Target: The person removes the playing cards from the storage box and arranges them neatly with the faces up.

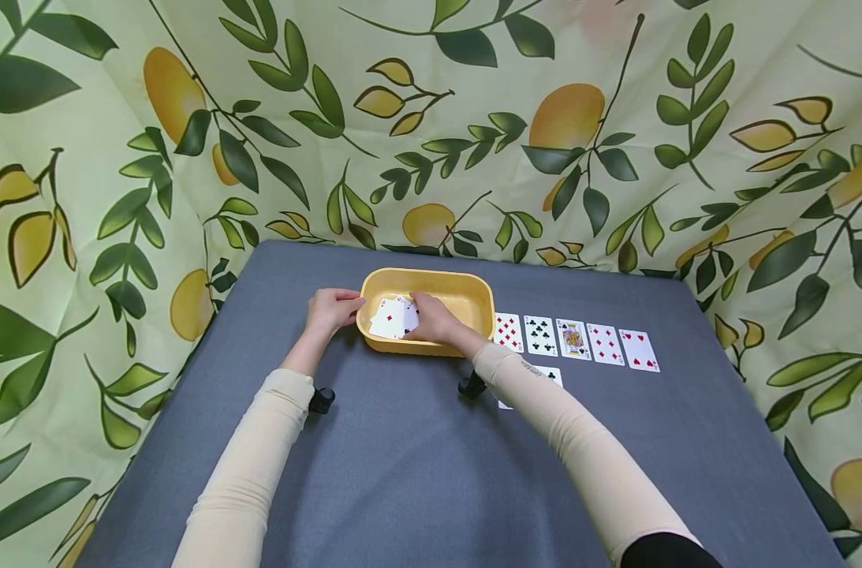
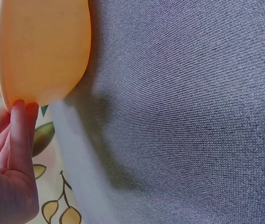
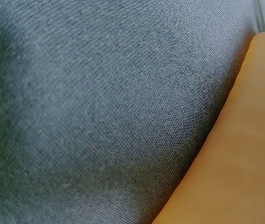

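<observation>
A yellow plastic bin [image 1: 473, 293] stands on the table, with several white playing cards [image 1: 388, 319] overlapping in its left part; an ace of diamonds faces up on top. My left hand [image 1: 329, 310] pinches the bin's left end at the rim, and the left wrist view shows thumb and fingers [image 2: 20, 135] there. Reaching over the near wall, my right hand [image 1: 436, 319] grips the cards at their right side, its fingertips partly hidden by the cards and the hand itself. Only the bin's outer wall [image 3: 235, 154] and cloth show in the right wrist view.
Right of the bin lies a row of several face-up cards, among them a king [image 1: 573, 339] and a two of hearts [image 1: 639, 350]. Another card [image 1: 553, 375] lies nearer, mostly covered by my right forearm. Grey cloth [image 1: 395, 473] covers the table; a leaf-patterned curtain [image 1: 431, 181] surrounds it.
</observation>
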The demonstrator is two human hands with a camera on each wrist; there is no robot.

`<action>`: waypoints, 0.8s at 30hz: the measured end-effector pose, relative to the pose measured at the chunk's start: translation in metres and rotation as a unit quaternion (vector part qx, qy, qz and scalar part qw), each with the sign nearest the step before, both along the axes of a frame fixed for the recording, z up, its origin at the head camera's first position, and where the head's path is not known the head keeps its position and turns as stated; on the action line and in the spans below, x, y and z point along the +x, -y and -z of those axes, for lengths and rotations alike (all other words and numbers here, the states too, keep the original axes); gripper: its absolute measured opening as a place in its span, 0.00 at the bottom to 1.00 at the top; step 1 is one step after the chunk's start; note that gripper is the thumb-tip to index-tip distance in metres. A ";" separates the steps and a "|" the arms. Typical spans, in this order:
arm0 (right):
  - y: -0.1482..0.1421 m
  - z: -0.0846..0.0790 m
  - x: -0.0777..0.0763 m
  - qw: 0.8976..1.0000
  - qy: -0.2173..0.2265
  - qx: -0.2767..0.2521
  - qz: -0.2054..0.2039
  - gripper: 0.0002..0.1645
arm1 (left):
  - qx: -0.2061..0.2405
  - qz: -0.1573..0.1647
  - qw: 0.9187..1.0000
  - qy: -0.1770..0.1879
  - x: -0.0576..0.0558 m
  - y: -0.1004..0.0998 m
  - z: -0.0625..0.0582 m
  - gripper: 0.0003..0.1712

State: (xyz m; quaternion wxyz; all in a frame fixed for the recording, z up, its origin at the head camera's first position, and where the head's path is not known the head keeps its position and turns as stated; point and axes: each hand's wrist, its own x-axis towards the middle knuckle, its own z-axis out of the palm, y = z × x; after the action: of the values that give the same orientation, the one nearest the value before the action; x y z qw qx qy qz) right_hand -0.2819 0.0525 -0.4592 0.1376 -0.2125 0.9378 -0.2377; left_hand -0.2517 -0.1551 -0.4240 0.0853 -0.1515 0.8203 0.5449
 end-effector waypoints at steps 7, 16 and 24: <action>-0.004 -0.004 0.002 1.000 -0.006 -0.017 -0.004 0.58 | -0.003 0.002 1.000 0.001 0.000 0.000 0.000 0.18; -0.039 -0.026 0.005 0.998 -0.011 -0.067 -0.019 0.57 | -0.004 0.010 1.000 0.005 0.001 -0.001 -0.002 0.19; -0.090 -0.065 0.018 0.992 -0.021 -0.113 -0.057 0.58 | 0.001 0.009 1.000 0.010 -0.001 0.002 -0.003 0.20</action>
State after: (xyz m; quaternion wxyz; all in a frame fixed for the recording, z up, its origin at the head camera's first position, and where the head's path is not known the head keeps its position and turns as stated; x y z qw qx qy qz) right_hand -0.2638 0.1421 -0.3940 0.1062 -0.2852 0.8939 -0.3292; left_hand -0.2525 -0.1573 -0.4213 0.0989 -0.1491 0.8202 0.5434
